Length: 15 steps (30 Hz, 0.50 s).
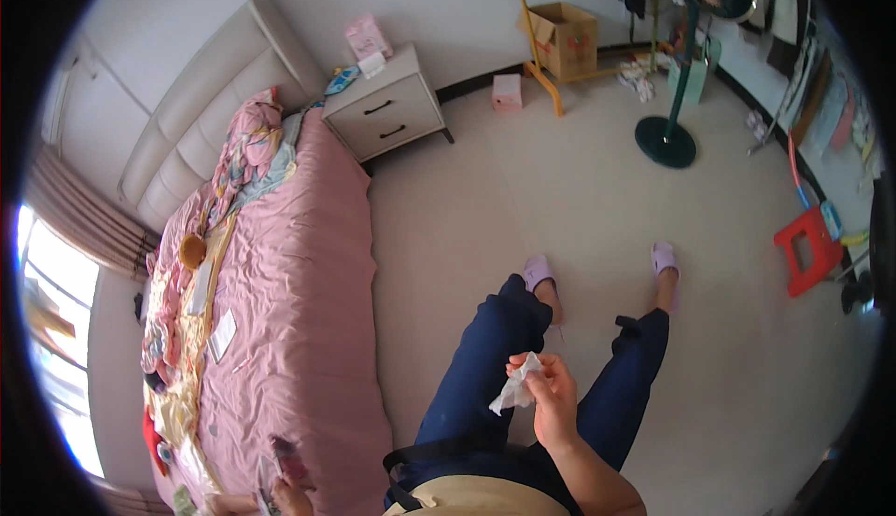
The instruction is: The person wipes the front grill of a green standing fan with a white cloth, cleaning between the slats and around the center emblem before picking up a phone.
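My right hand [549, 393] is in front of my legs, fingers closed on a crumpled white tissue [516, 387]. The tissue hangs loosely from the fingertips toward the left. My left hand does not show. At the lower left edge, on the bed, another person's hand [293, 499] appears beside a small dark and pink thing [287, 460] whose kind I cannot make out. Another bare limb [231, 504] is partly cut off there.
To the left is a bed [317, 329] with a pink sheet and rumpled bedding. A nightstand [387, 105] stands by the headboard. Farther off are a cardboard box [567, 42], a pink box [507, 92], a dark green standing fan [666, 142] and a red stool [808, 251].
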Tool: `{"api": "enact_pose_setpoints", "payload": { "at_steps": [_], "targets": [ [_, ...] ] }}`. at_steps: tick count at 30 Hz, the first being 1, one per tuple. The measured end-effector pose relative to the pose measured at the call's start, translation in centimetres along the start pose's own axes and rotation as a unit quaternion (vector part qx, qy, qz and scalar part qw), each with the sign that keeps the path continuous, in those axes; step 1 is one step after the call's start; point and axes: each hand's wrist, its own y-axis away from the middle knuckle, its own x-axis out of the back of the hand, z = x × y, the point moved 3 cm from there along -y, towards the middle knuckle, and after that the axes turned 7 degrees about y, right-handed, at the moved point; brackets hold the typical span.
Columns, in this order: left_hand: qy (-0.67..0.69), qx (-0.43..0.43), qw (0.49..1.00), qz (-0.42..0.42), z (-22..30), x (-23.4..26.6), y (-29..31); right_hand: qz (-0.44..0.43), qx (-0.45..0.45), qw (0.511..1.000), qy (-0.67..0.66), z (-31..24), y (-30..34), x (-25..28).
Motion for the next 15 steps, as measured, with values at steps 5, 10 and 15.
{"api": "enact_pose_setpoints", "payload": {
  "at_steps": [5, 10, 15],
  "targets": [
    [0.368, 0.169, 0.910, -0.094, 23.2, -10.9, -5.2, -0.010, -0.023, 0.998, -0.050, 0.5, -3.6, 3.8],
    [0.537, 0.117, 0.752, -0.364, 40.2, -23.6, -6.7, 0.005, -0.029, 1.000, -0.001, -2.5, -8.5, 8.4],
    [0.567, 0.128, 0.600, -0.550, 50.0, -30.9, -4.1, -0.099, 0.027, 0.988, -0.116, -5.7, -11.4, 11.5]
  ]
}}
